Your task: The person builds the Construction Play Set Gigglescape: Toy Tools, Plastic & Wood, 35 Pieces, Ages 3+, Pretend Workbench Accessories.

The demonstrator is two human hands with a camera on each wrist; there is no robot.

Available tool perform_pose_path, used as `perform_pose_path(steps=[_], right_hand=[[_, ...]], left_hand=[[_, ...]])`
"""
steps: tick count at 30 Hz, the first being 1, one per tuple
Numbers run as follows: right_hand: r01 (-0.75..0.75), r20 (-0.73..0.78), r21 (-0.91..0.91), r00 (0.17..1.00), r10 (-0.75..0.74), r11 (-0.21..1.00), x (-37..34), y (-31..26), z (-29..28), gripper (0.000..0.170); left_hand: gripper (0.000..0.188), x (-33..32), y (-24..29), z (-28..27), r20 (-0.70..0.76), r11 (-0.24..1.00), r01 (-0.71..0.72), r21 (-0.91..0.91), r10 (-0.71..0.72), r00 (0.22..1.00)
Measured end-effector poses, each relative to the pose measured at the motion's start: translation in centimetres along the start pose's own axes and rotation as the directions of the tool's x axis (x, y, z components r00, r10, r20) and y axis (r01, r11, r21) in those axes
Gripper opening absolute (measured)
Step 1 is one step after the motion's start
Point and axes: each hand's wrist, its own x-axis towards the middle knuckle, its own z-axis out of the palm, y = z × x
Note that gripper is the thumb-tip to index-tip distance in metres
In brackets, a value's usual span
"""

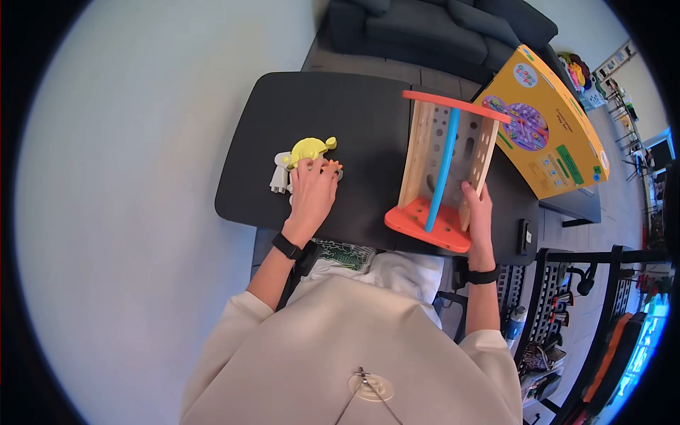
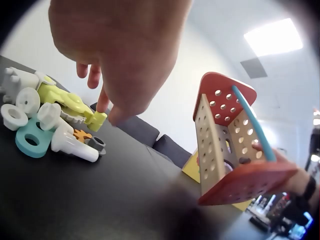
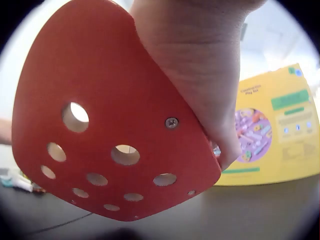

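Note:
My right hand (image 1: 480,219) grips the wooden side panel of a toy toolbox (image 1: 418,152) at its near end. The box has red end panels full of round holes and a blue rod (image 1: 443,170) as handle; it is held tilted. My left hand (image 1: 312,198) reaches down over a small pile of toy parts, fingers loosely bent and holding nothing. Nearest its fingertips in the left wrist view is a yellow piece (image 2: 62,97). Around that lie a white bolt (image 2: 72,145), a teal piece with a hole (image 2: 32,145), an orange gear (image 2: 81,135), a grey nut (image 2: 97,144) and several white parts.
Behind the toolbox, at the right, stands a yellow product box (image 1: 531,127). A small black object (image 1: 524,236) lies near the dark table's (image 1: 340,99) right front corner. A wall (image 1: 156,177) runs along the left, and a grey sofa (image 1: 425,35) stands beyond the table.

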Motion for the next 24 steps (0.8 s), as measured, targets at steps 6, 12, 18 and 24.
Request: perform_pose_path(steps=[6, 12, 18, 24], right_hand=[[-0.112, 0.105, 0.096, 0.989, 0.101, 0.989, -0.9, 2.7, -0.5, 0.041], [-0.362, 0.283, 0.164, 0.908, 0.308, 0.917, -1.9, 2.6, -0.8, 0.043], [-0.428, 0.349, 0.080, 0.858, 0.377, 0.900, -1.6, 3.5, -0.5, 0.051], [-0.441, 0.373, 0.057, 0.842, 0.391, 0.896, -1.1, 5.2, 0.2, 0.062]], left_hand=[[0.027, 0.3, -0.4, 1.0, 0.104, 0.995, -0.052, 0.082, 0.044, 0.994], [0.024, 0.8, -0.8, 1.6, 0.136, 0.985, -0.108, 0.134, 0.090, 0.987], [0.022, 2.2, 2.2, -2.4, 0.085, 0.979, -0.027, -0.204, 0.045, 0.995], [0.026, 3.1, 5.9, -4.5, 0.122, 0.817, -0.065, -0.574, 0.163, 0.979]])
